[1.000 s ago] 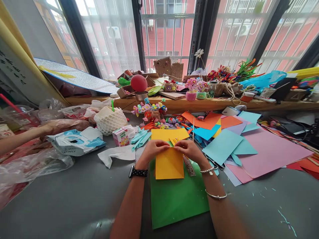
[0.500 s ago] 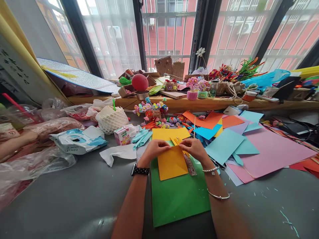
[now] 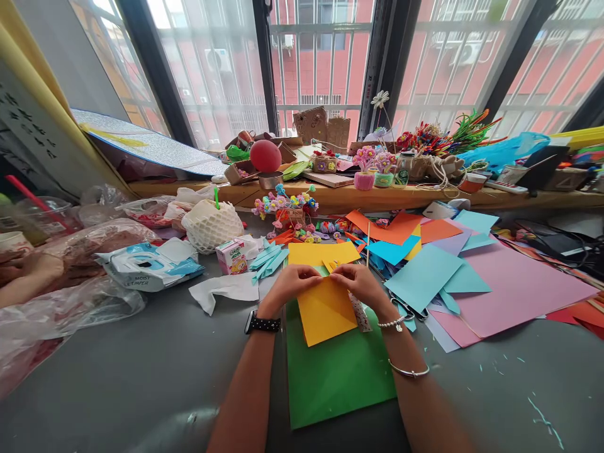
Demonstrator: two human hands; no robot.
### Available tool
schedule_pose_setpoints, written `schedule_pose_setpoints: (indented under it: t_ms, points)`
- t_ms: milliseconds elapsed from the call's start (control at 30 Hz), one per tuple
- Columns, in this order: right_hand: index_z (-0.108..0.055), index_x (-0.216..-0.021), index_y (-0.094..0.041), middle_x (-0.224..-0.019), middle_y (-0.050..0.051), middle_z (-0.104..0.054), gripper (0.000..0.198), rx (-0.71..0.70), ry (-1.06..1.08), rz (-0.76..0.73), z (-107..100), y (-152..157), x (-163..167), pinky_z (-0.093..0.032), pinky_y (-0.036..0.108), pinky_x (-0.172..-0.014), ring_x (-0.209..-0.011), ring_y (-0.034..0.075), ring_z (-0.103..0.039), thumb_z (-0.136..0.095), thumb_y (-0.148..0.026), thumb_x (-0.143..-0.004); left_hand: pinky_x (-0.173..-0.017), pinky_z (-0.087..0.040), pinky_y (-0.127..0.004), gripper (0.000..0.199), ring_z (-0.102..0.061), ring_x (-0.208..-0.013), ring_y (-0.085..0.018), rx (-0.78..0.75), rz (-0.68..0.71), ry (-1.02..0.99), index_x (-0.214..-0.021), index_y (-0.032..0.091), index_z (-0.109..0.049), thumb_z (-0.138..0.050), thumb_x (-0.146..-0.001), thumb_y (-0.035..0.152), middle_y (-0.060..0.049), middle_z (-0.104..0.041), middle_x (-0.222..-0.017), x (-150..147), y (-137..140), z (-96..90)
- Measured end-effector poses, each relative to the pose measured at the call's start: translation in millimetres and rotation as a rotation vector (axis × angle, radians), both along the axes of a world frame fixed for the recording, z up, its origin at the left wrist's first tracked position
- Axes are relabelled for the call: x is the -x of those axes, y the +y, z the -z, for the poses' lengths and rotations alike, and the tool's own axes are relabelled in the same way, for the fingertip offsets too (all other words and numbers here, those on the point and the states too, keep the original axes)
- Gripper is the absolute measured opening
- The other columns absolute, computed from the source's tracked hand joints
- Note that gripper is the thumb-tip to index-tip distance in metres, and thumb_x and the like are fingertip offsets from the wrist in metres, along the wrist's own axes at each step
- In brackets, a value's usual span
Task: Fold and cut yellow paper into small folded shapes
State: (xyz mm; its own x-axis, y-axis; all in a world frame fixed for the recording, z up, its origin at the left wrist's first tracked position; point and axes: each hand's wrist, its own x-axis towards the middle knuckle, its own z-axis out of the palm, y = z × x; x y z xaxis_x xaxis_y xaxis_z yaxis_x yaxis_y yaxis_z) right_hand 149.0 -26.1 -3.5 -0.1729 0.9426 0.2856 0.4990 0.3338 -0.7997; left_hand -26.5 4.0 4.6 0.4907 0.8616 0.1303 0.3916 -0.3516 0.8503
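Note:
Between my two hands is a yellow-orange sheet of paper, tilted slightly and held at its top edge. My left hand pinches the upper left of that edge. My right hand pinches it further right, the fingertips close to the left ones. Below lies a green sheet. Yellow cut strips and another yellow sheet lie just beyond my fingers. A patterned strip shows beside the held paper, partly covered by my right hand.
Light-blue sheets, a large pink sheet and scissors lie to the right. At left are a wet-wipe pack, a drink carton and a white tissue. Another person's hand is at far left.
My right hand has slid left toward my left hand along the paper's edge. The held sheet has turned slightly. The other person's hand at far left has drawn back.

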Motion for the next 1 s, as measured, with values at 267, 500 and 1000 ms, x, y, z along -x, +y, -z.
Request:
schedule_pose_setpoints:
  t_ms: [267,500,1000]
  points:
    - [-0.063,-0.064,-0.016,-0.061,0.002,-0.061,0.023,-0.077,-0.019,0.007,-1.5,-2.2,3.9,-0.035,0.021,-0.050,-0.056,0.013,-0.051,-0.049,-0.033,-0.072,-0.047,-0.031,-0.018,0.028,-0.047,-0.057,-0.011,-0.004,0.028,0.019,-0.066,0.015,-0.066,-0.052,-0.065,0.039,-0.002,-0.060,-0.061,-1.5,-0.4,0.2]
    - [-0.063,-0.065,-0.017,-0.062,0.003,-0.062,0.022,-0.097,0.048,0.080,-3.4,-1.5,2.1,-0.036,0.023,-0.051,-0.058,0.015,-0.053,-0.050,-0.034,-0.071,-0.048,-0.031,-0.019,0.027,-0.046,-0.056,-0.011,0.044,0.032,-0.035,-0.063,0.016,-0.064,-0.054,-0.064,0.041,0.000,-0.057,-0.059,9.0,0.3,-9.2]
    - [-0.062,-0.068,-0.014,-0.067,0.007,-0.062,0.027,-0.103,0.110,0.231,-0.2,6.1,-14.0,-0.039,0.025,-0.052,-0.059,0.016,-0.052,-0.051,-0.039,-0.070,-0.060,-0.040,-0.024,0.023,-0.054,-0.062,-0.014,0.144,-0.016,-0.127,-0.064,0.014,-0.063,-0.056,-0.065,0.036,-0.004,-0.060,-0.062,25.5,3.0,-14.5]
